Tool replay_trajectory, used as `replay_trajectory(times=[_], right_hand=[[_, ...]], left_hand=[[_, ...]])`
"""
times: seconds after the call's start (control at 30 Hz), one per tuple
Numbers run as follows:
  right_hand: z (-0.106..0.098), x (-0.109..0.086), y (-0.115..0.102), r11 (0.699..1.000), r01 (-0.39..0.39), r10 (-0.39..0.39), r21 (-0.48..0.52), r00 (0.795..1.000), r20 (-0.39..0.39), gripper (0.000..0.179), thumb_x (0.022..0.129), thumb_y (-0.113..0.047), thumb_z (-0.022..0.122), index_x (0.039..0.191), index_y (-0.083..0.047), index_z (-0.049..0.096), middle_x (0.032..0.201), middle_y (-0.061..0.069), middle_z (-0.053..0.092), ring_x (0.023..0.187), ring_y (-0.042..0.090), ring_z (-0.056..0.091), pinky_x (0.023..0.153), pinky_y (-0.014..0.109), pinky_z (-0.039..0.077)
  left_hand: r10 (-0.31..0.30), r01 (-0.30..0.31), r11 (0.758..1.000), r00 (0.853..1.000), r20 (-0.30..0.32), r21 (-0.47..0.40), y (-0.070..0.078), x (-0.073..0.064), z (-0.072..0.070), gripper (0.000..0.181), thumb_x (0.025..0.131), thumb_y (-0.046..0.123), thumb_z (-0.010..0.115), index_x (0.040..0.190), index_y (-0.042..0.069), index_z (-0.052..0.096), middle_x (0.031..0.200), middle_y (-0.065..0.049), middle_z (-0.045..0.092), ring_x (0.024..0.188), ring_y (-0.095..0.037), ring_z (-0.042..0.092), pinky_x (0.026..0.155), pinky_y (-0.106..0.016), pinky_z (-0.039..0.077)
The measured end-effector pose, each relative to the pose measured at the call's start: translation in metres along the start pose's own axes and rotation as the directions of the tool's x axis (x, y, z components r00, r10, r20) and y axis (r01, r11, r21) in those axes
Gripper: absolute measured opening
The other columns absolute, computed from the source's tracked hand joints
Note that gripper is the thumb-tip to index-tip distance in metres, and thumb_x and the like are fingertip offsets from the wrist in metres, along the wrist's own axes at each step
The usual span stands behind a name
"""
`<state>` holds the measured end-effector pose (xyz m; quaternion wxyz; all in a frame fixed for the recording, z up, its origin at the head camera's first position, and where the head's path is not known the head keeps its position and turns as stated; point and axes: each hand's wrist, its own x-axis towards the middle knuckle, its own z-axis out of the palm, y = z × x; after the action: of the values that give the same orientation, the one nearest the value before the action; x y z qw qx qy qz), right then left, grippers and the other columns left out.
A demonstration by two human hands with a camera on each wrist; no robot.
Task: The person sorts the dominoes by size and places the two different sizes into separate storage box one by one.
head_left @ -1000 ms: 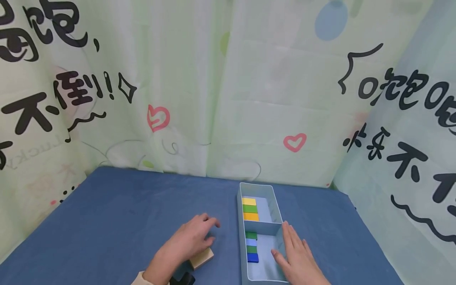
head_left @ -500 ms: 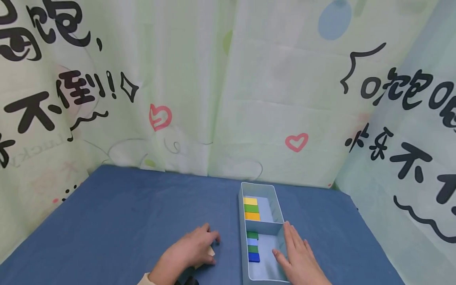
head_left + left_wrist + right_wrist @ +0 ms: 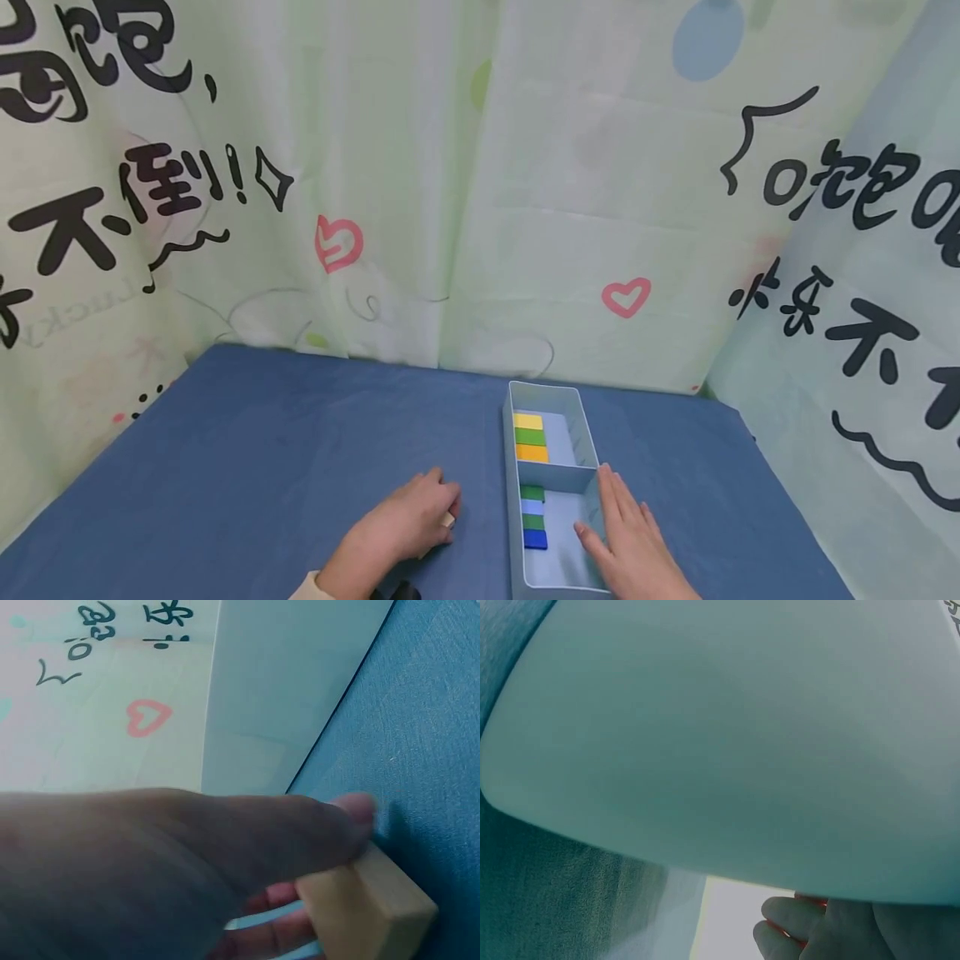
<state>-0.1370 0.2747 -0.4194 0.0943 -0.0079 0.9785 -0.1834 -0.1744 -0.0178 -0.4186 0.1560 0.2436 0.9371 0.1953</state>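
My left hand is on the blue cloth, left of a two-compartment light blue box. It grips a pale wooden block between thumb and fingers; in the head view the hand hides most of the block. Straight fingers of my right hand lie against the box's right wall, beside the near compartment. The right wrist view is mostly filled by the box's outer wall, with some fingers at its lower edge.
In the far compartment, yellow, green and orange tiles line the left side. Several green and blue tiles line the near one. A printed curtain encloses the back and sides of the blue table.
My left hand has come down over the wooden block and its fingers have closed round it. My right hand keeps its place at the box.
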Motion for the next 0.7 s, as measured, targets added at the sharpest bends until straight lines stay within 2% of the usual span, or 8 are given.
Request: replay_trajectory(times=[0.17,0.33,0.5,0.57,0.63,0.7], right_hand=[[0.001,0.000,0.002,1.000,0.005,-0.005,0.000,1.000,-0.014,0.093,0.098,-0.055,0.050,0.156,0.004,0.007,0.162,0.028,0.013,0.149,0.047,0.014,0.114,0.072,0.010],[0.002,0.000,0.003,1.000,0.016,-0.016,0.001,1.000,-0.018,0.093,0.099,-0.054,0.050,0.156,0.004,0.006,0.163,0.027,0.012,0.150,0.046,0.013,0.114,0.073,0.010],[0.004,0.001,0.003,1.000,0.025,-0.025,-0.002,0.999,-0.025,0.093,0.098,-0.054,0.050,0.156,0.004,0.008,0.162,0.028,0.014,0.149,0.047,0.015,0.113,0.073,0.011],[0.005,0.001,0.003,1.000,0.023,-0.023,-0.001,0.999,-0.025,0.093,0.098,-0.054,0.051,0.156,0.004,0.008,0.162,0.028,0.014,0.150,0.047,0.015,0.113,0.073,0.011],[0.004,0.001,0.003,1.000,0.023,-0.023,-0.003,0.999,-0.026,0.092,0.098,-0.053,0.051,0.156,0.004,0.007,0.162,0.027,0.014,0.150,0.047,0.015,0.113,0.073,0.011],[0.003,0.001,0.002,1.000,0.017,-0.017,-0.004,1.000,-0.022,0.093,0.098,-0.053,0.050,0.156,0.004,0.007,0.162,0.028,0.014,0.150,0.047,0.014,0.113,0.072,0.011]], left_hand=[[0.026,-0.022,0.999,0.996,-0.089,0.036,0.000,0.002,0.003,0.022,0.085,0.022,0.078,0.086,0.021,0.056,0.086,0.003,0.046,0.076,-0.014,0.043,0.065,-0.030,0.041],[0.001,0.003,0.999,0.994,-0.111,0.035,0.000,0.003,0.005,0.023,0.084,0.025,0.079,0.089,0.020,0.058,0.086,0.001,0.047,0.076,-0.015,0.045,0.065,-0.032,0.043],[-0.026,0.025,0.999,0.999,-0.041,-0.022,0.000,-0.003,0.002,0.037,0.076,0.024,0.086,0.103,0.021,0.060,0.100,-0.003,0.050,0.085,-0.019,0.048,0.071,-0.036,0.046],[-0.030,0.030,0.999,0.999,0.014,-0.043,0.001,-0.007,-0.001,0.047,0.074,0.021,0.088,0.112,0.023,0.060,0.107,-0.003,0.049,0.092,-0.021,0.047,0.074,-0.038,0.048],[-0.023,0.026,0.999,0.998,0.055,-0.041,0.004,-0.010,-0.003,0.055,0.073,0.014,0.088,0.118,0.024,0.058,0.112,-0.003,0.047,0.098,-0.022,0.044,0.076,-0.039,0.048],[-0.003,0.004,1.000,0.998,0.070,-0.011,0.006,-0.012,-0.004,0.054,0.077,0.007,0.084,0.120,0.025,0.058,0.113,-0.002,0.046,0.100,-0.021,0.042,0.074,-0.037,0.048]])
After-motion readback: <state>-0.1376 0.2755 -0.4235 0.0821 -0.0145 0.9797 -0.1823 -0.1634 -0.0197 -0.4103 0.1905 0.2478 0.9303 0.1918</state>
